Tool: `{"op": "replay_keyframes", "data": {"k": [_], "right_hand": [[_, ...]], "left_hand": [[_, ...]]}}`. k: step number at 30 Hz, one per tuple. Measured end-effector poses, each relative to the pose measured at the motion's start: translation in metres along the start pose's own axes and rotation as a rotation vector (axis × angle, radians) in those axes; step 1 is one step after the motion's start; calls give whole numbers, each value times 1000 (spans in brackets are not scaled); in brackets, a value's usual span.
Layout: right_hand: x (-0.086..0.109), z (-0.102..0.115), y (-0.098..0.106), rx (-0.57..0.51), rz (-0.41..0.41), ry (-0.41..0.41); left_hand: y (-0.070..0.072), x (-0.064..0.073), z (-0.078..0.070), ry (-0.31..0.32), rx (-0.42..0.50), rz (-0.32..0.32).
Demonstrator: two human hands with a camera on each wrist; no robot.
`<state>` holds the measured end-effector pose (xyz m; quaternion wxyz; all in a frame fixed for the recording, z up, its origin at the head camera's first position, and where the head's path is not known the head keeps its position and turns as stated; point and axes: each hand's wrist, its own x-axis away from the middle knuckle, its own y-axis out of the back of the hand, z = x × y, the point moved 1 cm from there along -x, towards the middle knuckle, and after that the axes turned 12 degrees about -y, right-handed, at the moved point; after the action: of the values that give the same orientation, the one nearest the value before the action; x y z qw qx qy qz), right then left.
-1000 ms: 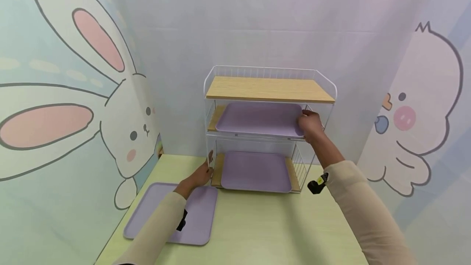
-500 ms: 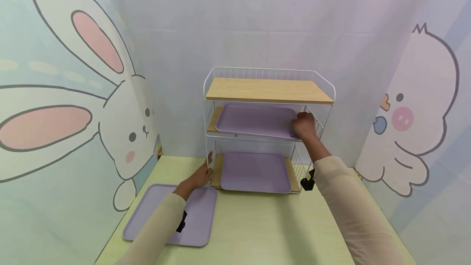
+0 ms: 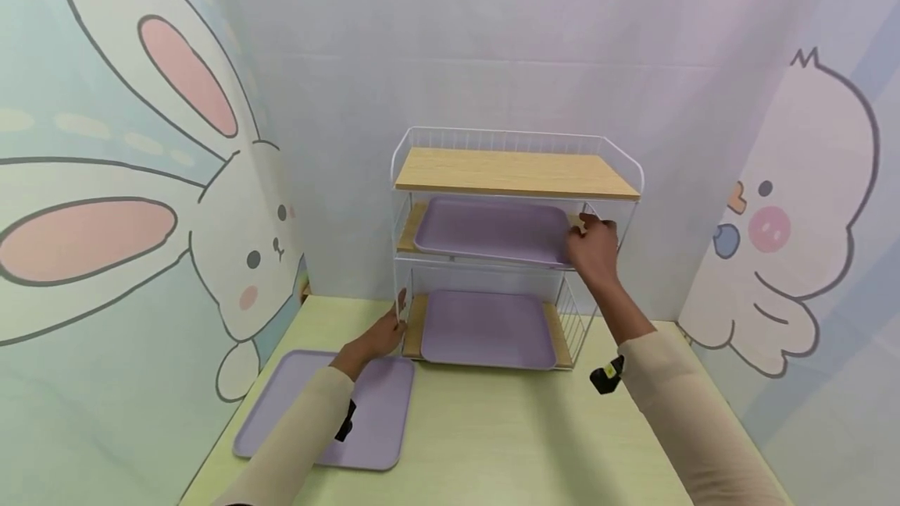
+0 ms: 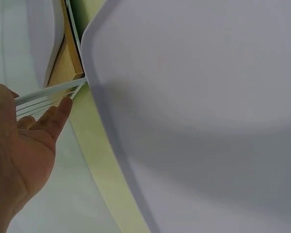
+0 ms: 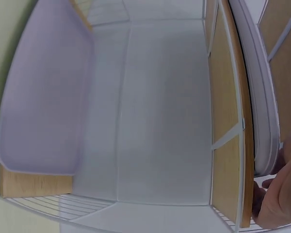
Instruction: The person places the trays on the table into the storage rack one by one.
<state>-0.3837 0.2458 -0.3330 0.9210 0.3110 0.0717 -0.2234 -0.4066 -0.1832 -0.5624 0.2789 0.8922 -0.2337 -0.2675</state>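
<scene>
A white wire rack point(image 3: 516, 262) with wooden shelves holds two purple trays. On its middle shelf lies the upper tray point(image 3: 492, 229), and the lower tray point(image 3: 488, 328) lies on the bottom shelf. My right hand point(image 3: 594, 250) is at the upper tray's right front corner, fingers loosely spread; in the right wrist view its fingertips point(image 5: 258, 194) are by the shelf edge and tray corner, partly cut off. With my left hand point(image 4: 31, 141) I hold the rack's left front post between thumb and fingers. A third purple tray point(image 3: 373, 420) lies on the table below my left forearm.
The wooden top shelf point(image 3: 516, 170) of the rack sits just above the upper tray. Printed curtains surround the pale table point(image 3: 492, 436), with a rabbit point(image 3: 239, 256) at left and a chick at right.
The upper tray shifted slightly left on its shelf under my right hand. That hand then moved back right and its fingers loosened. My left hand stayed at the post.
</scene>
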Motion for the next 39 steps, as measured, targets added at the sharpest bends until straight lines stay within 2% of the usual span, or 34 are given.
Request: {"op": "replay_keyframes", "data": {"k": [3,4,5,9,11,16,19,23,27,30,32,35,39], "right_hand": [[15,-7,2,-96,-84,43],[21,-10,2,-126,-112,60],[28,-13,2,-151,-140,78],[62,-31,-3,-204,-188,119],[80,-44,-8,-215,-188,112],[118,-82,-27,-258,-163,11],[139,-103,-44,-236,-83,-50],[172,-127,-75,-161,101,-73],[211,-145,-114,-92,300,-10],[237,-147,-144,-3,421,90],[251,-143,-165,48,470,142],[267,-131,-198,73,497,192],[282,-115,-241,31,474,166]], "left_hand": [[5,-2,-4,20,-26,35],[6,-2,-7,44,-51,53],[8,-2,-26,108,-71,73],[16,-4,-38,194,-194,146],[21,-6,-41,204,-231,167],[32,-12,-41,166,-322,245],[37,-15,-42,128,-397,316],[42,-16,-46,97,-478,393],[44,-16,-51,90,-512,427],[45,-16,-52,87,-522,436],[45,-15,-52,89,-522,438],[44,-15,-50,91,-529,435],[42,-16,-48,96,-533,434]]}}
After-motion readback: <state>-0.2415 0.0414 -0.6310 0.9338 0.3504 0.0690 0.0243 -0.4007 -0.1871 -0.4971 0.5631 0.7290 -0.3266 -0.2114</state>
